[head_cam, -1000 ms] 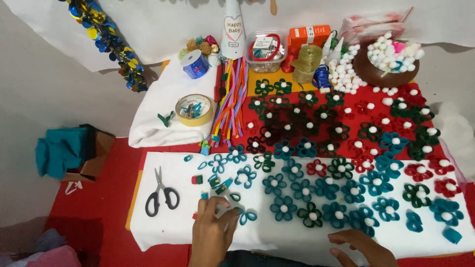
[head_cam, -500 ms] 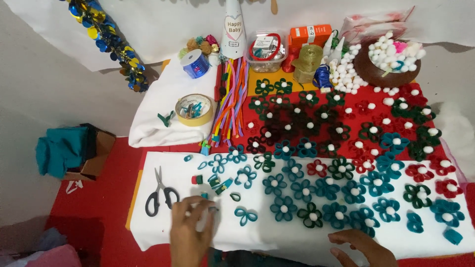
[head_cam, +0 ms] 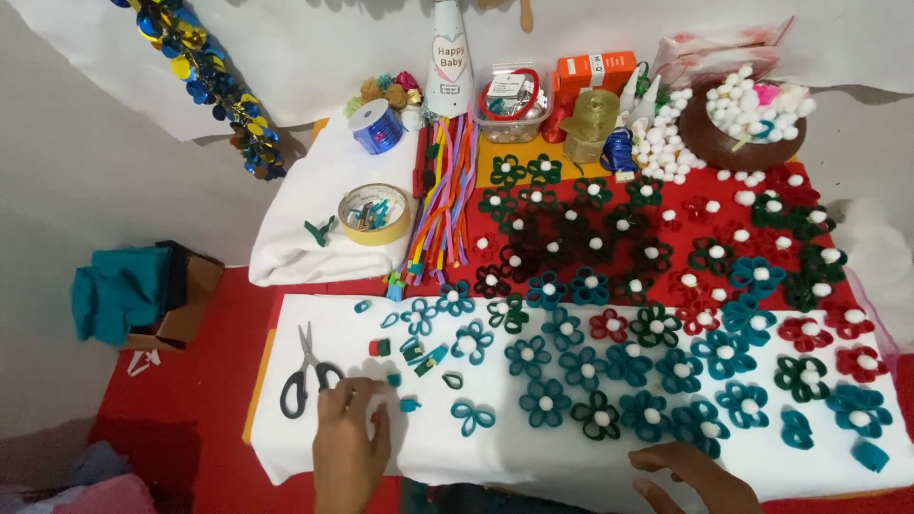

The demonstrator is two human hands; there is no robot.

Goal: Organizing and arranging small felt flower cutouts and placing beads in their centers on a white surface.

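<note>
The left hand (head_cam: 347, 443), fingers spread, is touching the black scissors (head_cam: 307, 372) at eight o'clock on the white sheet (head_cam: 314, 447) — stiff, light, best gripped by the loops — while the right hand (head_cam: 687, 476) is resting open.

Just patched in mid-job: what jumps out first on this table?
Rows of teal, red and green looped flowers with white pompom centres cover the right side. The left hand rests by the black-handled scissors on the white sheet; a bowl of white pompoms sits at back right.
</note>
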